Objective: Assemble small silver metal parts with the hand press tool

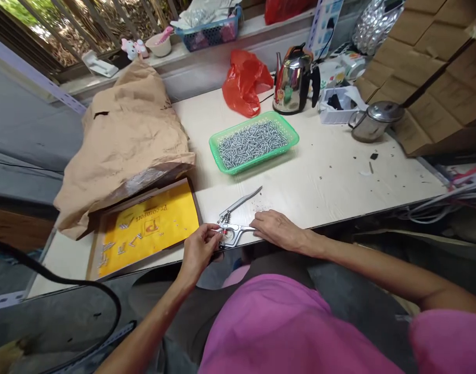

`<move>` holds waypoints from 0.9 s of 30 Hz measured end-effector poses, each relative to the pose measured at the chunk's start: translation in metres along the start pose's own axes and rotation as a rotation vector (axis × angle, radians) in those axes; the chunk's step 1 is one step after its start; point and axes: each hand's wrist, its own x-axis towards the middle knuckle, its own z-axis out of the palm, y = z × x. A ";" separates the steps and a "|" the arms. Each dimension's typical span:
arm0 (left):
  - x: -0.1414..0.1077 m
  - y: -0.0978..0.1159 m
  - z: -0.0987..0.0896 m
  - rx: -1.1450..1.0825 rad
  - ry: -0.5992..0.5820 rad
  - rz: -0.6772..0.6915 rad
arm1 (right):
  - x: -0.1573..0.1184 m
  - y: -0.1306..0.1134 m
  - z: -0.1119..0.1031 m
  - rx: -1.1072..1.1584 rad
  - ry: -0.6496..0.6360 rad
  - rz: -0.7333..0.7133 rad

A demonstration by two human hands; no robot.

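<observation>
At the table's front edge lies a silver plier-like hand tool [234, 228] with two long handles and a dark coil spring. Its handles are spread, the upper one angled away across the table. My right hand [279, 228] is closed over the end of the lower handle. My left hand [201, 246] pinches at the tool's head, thumb against fingers; what sits between them is too small to make out. A small red spot shows beside those fingertips. Just beyond the tool, a green plastic basket [290, 141] holds a heap of small shiny metal pins or tubes.
A tray with a yellow sheet [175, 208] holds scattered metal pieces at left, below a large brown paper bag [132, 124]. Further back are a red plastic bag [243, 83], a steel kettle [294, 83], a white basket [335, 114] and a metal pot [372, 124].
</observation>
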 end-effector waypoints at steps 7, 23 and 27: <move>0.005 0.003 -0.002 0.122 -0.075 0.000 | 0.000 0.000 -0.003 0.009 0.010 -0.005; 0.012 0.006 -0.005 0.234 -0.178 -0.028 | 0.001 0.002 -0.005 0.025 0.012 -0.026; 0.014 0.007 -0.003 0.106 -0.194 -0.095 | 0.001 0.003 0.000 -0.003 0.049 -0.049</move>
